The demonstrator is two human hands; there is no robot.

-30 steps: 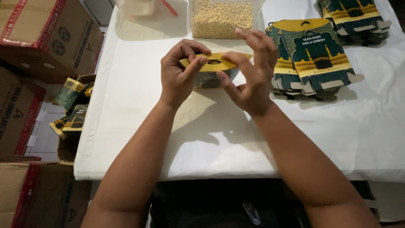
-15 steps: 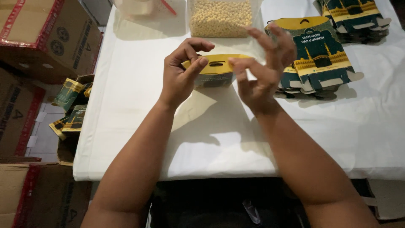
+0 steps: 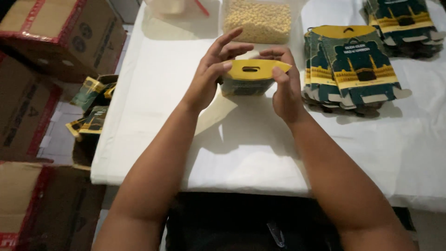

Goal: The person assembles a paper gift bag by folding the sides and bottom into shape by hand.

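Now the right hand (image 3: pixel 284 88) is back on the small yellow-topped box (image 3: pixel 251 76), and the left hand (image 3: pixel 211 76) holds it too, so folding goes on above the white surface (image 3: pixel 153 107).

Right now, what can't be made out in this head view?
- Small green and yellow box: its front and contents, covered by the left hand and right hand.
- Clear tub of pale pellets: top cut off by the frame edge.
- Far stack of flat cartons: cut off at the top edge.
- Open box of packets: inside too dark.
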